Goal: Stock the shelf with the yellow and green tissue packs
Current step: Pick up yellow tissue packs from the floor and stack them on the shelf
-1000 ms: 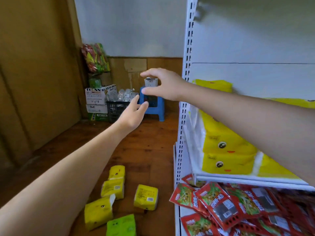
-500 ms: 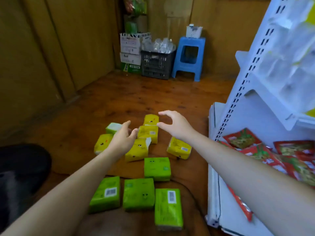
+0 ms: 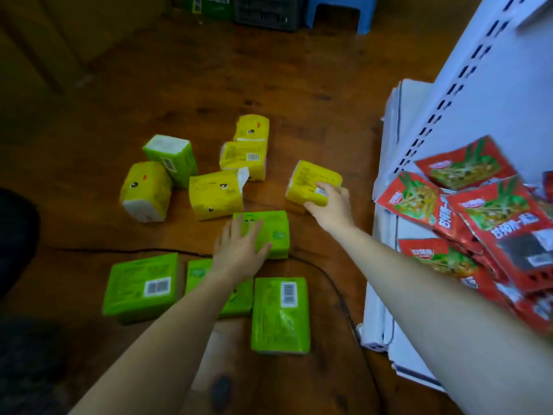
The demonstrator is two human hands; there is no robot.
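Observation:
Several yellow and green tissue packs lie scattered on the wooden floor. My right hand (image 3: 330,205) grips the near end of a yellow pack (image 3: 311,181) lying closest to the shelf. My left hand (image 3: 239,250) lies with spread fingers on top of a green pack (image 3: 273,232) in the middle. Other yellow packs (image 3: 217,194) sit further left and behind. Three more green packs (image 3: 279,316) lie nearer to me, one partly hidden under my left forearm. The white shelf unit (image 3: 466,94) stands at the right.
Red snack bags (image 3: 478,205) fill the low shelf at the right, overhanging its edge. A black cable (image 3: 329,274) runs across the floor among the green packs. A blue stool (image 3: 338,10) and a dark crate (image 3: 269,10) stand at the far wall.
The view has tipped down from the shelf to the floor. Both hands have dropped onto the packs: the right now grips a yellow pack, the left lies on a green one.

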